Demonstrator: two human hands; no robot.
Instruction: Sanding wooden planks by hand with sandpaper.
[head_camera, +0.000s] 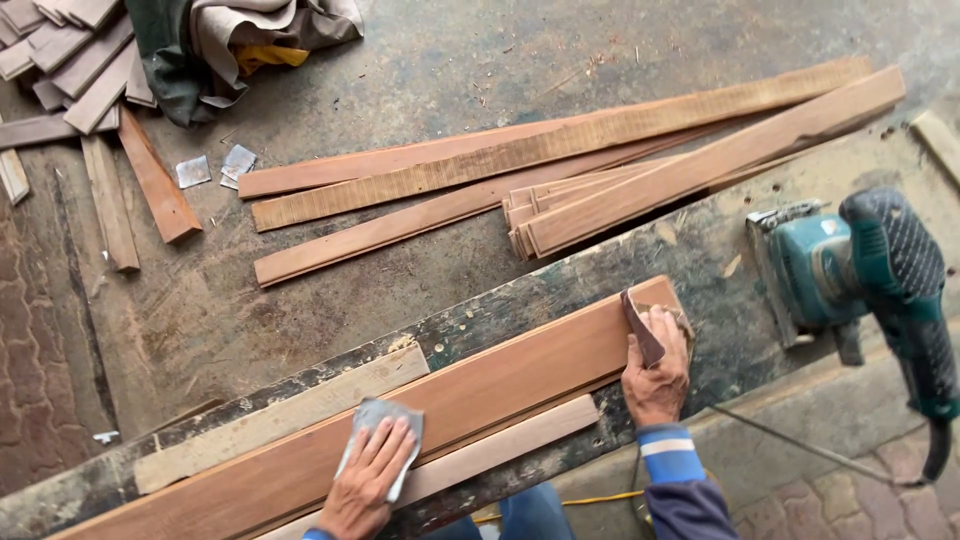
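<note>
Hands of one person work on a long reddish-brown board (500, 385) that lies slantwise along a worn, dark workbench (700, 270). The left hand (372, 478) presses flat, fingers spread, on a grey sheet of sandpaper (378, 418) near the board's left half; it does not curl around anything. The right hand (658, 375) is closed on a folded strip of brown sandpaper (642, 325), held against the board's far right end.

A paler strip of wood (500, 448) lies just beside the board on its near side, and a weathered grey strip (285, 415) lies along its far side. To the right, a teal and black electric sander (860, 275) rests on the bench, well apart from the right hand, with its cord (800, 445) trailing across the near edge.

Beyond the bench, on the stained concrete floor (430, 60), several long planks (560, 160) lie in a loose pile, their right ends overlapping the bench's far edge. At the far left sits a heap of short offcuts (90, 70), a few small grey sandpaper squares (215, 168), and a bundle of crumpled cloth (235, 40). Brick paving (30, 350) shows at the left edge.
</note>
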